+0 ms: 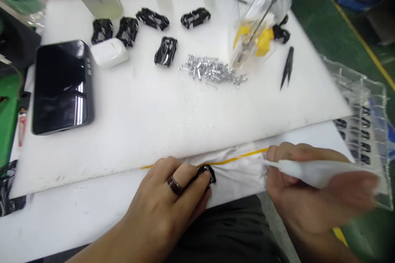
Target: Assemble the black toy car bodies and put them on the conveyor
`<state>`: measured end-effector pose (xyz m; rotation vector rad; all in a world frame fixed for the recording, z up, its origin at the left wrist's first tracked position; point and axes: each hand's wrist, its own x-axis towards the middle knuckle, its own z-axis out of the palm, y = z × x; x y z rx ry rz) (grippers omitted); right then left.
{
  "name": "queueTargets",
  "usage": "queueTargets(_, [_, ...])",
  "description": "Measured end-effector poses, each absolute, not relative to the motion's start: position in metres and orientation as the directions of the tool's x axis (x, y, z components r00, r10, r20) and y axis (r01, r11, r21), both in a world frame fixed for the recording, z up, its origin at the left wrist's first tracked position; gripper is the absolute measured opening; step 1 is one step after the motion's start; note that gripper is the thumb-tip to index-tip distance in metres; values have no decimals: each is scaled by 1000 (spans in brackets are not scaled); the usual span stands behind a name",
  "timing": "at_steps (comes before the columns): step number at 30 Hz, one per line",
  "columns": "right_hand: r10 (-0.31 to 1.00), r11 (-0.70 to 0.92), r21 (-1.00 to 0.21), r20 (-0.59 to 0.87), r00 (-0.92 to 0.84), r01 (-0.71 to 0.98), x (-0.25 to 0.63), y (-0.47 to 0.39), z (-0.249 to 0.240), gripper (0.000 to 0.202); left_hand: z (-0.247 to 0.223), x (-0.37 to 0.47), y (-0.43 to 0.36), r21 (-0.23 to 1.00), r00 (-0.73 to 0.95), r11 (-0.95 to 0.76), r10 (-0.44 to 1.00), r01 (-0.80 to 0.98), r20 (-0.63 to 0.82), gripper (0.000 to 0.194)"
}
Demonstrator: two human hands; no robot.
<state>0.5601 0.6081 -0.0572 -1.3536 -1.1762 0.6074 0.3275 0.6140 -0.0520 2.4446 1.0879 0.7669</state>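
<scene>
My left hand, with a ring on one finger, is closed on a small black car-shaped part near the front edge of the table. Its fingers cover most of the part. In my right hand is a white squeeze bottle with a thin nozzle pointing left, toward the part but apart from it. The right hand is partly blurred. A white cloth with a yellow edge stretches between both hands, under the black part.
Several black car-shaped parts lie across the white board, by a pile of small metal pieces. Black tweezers, a white case and a dark-screened device also rest there. A clear compartment tray stands right.
</scene>
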Motion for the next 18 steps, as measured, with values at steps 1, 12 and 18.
queueTargets(1, [860, 211, -957, 279, 428, 201, 561, 609, -57, 27, -53, 328, 613, 517, 552, -644, 760, 564, 343, 25])
queueTargets(12, [815, 183, -724, 490, 309, 665, 624, 703, -16, 33, -65, 332, 615, 448, 522, -692, 721, 566, 455, 13])
queueTargets(18, [796, 111, -735, 469, 383, 669, 652, 784, -10, 41, -66, 333, 615, 439, 522, -666, 745, 603, 414, 12])
